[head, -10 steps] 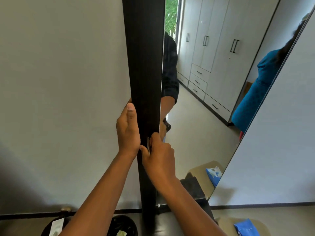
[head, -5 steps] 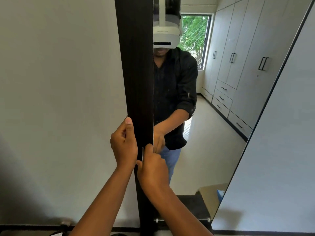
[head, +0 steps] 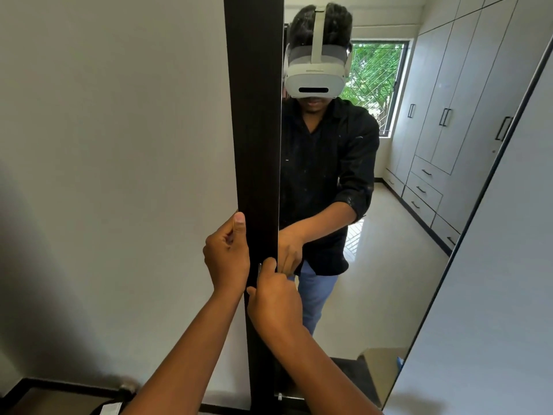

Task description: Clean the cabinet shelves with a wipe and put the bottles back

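A tall cabinet shows its dark wood panel [head: 257, 115] edge-on, and its mirror door [head: 389, 265] stands to the right. My left hand [head: 227, 256] clasps the panel's left edge, thumb pointing up along the front. My right hand [head: 275, 298] is closed around the mirror door's near edge, by a small metal handle [head: 259, 269]. The two hands almost touch. Shelves, bottles and wipe are hidden from view. The mirror reflects a person in a headset and dark shirt.
White wall [head: 104, 175] lies left of the cabinet and more wall [head: 493, 295] to the right. A dark bin with a white slip [head: 110, 408] sits at the bottom left. The mirror reflects a window, grey wardrobes and a blue pack [head: 399, 362].
The mirror door has swung, so its reflection went from the wardrobes to the person facing it. My view has tilted up. Both hands stay at the cabinet edge.
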The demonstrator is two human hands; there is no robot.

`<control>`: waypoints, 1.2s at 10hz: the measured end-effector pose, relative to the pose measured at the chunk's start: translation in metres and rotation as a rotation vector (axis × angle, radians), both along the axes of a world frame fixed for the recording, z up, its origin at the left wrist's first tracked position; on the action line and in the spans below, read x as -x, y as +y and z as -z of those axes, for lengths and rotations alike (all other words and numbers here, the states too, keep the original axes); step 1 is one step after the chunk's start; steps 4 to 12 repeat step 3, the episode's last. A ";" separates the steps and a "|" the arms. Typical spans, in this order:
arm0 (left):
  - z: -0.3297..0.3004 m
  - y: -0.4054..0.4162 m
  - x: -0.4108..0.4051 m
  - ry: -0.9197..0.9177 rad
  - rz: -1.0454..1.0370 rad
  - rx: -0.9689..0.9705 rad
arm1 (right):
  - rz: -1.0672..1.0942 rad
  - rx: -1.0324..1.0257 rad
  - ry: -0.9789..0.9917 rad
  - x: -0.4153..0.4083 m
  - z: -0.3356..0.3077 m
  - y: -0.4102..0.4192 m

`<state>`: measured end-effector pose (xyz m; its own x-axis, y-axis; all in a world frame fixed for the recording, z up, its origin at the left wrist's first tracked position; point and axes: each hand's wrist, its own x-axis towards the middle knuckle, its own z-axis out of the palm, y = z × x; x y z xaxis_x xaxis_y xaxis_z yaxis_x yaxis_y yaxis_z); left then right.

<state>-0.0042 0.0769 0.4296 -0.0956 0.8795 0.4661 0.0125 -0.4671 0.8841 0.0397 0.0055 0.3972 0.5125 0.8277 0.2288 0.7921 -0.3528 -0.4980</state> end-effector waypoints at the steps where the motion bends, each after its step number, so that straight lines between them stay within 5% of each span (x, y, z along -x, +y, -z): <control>1: 0.000 0.008 0.008 0.108 -0.009 -0.040 | -0.091 0.075 -0.097 0.000 -0.026 -0.009; 2: -0.013 0.008 0.023 0.229 -0.033 -0.113 | -0.155 0.071 -0.214 0.003 -0.072 -0.011; 3: -0.038 0.007 0.043 0.259 -0.115 -0.182 | -0.200 -0.141 -0.325 0.014 -0.118 -0.003; 12: -0.038 0.007 0.043 0.259 -0.115 -0.182 | -0.200 -0.141 -0.325 0.014 -0.118 -0.003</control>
